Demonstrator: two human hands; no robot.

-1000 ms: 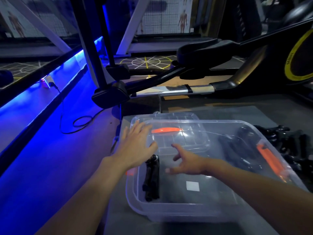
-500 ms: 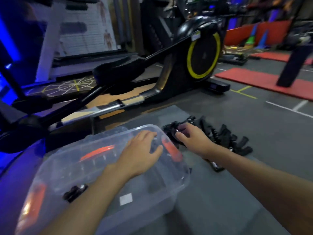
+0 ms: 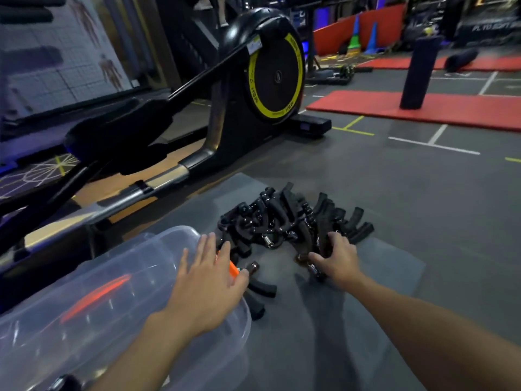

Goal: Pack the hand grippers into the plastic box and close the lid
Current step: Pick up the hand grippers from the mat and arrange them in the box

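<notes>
Head view shows both hands busy low over the gym floor point(image 3: 423, 193). Left hand point(image 3: 208, 289) lies flat, fingers spread, on the near right corner of the clear plastic box point(image 3: 127, 263), apparently to steady it. Right hand point(image 3: 338, 258) reaches out and curls round a hand gripper point(image 3: 322, 242) at the near edge of the pile of hand grippers point(image 3: 276, 218), heaped on a grey mat point(image 3: 389, 266) just beside the box, handy for loading.

Single head cam, looks fwd & down, close over hands, gym floor point(image 3: 394, 193) beyond
</notes>
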